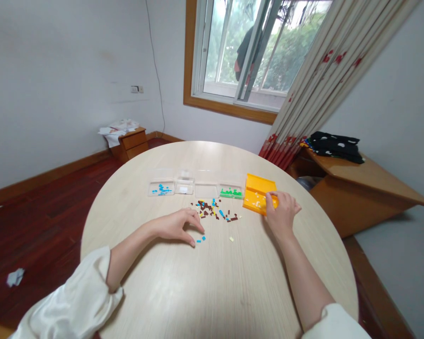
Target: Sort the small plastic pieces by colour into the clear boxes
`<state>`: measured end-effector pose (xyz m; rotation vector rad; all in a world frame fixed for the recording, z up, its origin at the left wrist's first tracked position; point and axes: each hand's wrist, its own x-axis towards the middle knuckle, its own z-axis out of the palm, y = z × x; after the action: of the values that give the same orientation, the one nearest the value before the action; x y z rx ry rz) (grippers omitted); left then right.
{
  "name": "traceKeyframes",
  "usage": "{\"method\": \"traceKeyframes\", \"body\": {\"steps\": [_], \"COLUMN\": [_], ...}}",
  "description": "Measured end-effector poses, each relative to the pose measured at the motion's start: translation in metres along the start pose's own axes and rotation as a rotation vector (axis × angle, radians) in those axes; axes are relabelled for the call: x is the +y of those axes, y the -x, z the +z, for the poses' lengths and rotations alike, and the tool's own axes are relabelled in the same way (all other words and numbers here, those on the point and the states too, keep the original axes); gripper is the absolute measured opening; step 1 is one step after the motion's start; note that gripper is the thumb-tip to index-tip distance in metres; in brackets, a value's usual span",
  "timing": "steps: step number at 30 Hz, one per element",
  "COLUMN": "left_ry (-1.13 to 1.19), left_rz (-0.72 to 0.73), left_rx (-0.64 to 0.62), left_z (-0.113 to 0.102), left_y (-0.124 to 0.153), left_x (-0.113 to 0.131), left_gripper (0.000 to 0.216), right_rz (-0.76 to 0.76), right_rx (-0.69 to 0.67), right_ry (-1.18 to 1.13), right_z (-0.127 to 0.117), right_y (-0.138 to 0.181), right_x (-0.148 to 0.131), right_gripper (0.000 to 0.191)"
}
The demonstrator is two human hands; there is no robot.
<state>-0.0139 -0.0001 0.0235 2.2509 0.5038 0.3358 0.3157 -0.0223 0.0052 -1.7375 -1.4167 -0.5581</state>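
The small bricks [214,210] are scattered in a loose heap of brown, blue, yellow and white near the middle of the round tabletop [212,287], just in front of a row of clear boxes. Blue pieces are seen in the first clear box [161,188] and green ones in the last clear box [231,191]; the two boxes between them look nearly bare. A yellow tray [255,190] is set at the right end of the row, with a few pale pieces lying in it.

The left hand [176,226] is laid palm down on the tabletop, fingers loosely curled and fingertips touching the wood; nothing is seen to be held in it. Two stray blue bricks [201,240] lie just beside its fingertips. The right hand [281,212] is curled over the near right corner of the yellow tray, with its fingers drawn in. Whether a brick is pinched there or only the rim is touched cannot be told.

Some risk is judged to be present. The pieces are tiny and light, so the heap could be scattered by a sweep of the left wrist or sleeve. The tray could be tipped or pushed if its corner is pressed, and its contents spilled. A lone pale brick [231,239] lies apart and could easily be overlooked.

No brand, label or legible writing is found on the boxes, tray or bricks.
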Motion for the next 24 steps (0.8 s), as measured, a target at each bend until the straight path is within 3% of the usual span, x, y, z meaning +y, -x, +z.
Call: {"method": "traceKeyframes", "body": {"steps": [8,14,24], "left_ry": [-0.080,-0.078,-0.056], "left_rz": [-0.010,0.009,0.027], "left_rx": [-0.032,-0.005,0.007], "left_z": [0.009,0.014,0.017], "left_y": [-0.004,-0.005,-0.006], "left_x": [-0.002,-0.001,-0.002], "left_gripper": [0.029,0.015,0.009], "right_rz": [0.028,0.013,-0.046], "right_rx": [-0.020,-0.051,-0.076], "right_ry": [-0.001,-0.024,-0.087], "right_z": [0.002,0.002,0.006], "right_y": [0.001,0.002,0.005], "right_x": [-0.002,-0.006,-0.013], "right_gripper": [0.035,0.036,0.032]}}
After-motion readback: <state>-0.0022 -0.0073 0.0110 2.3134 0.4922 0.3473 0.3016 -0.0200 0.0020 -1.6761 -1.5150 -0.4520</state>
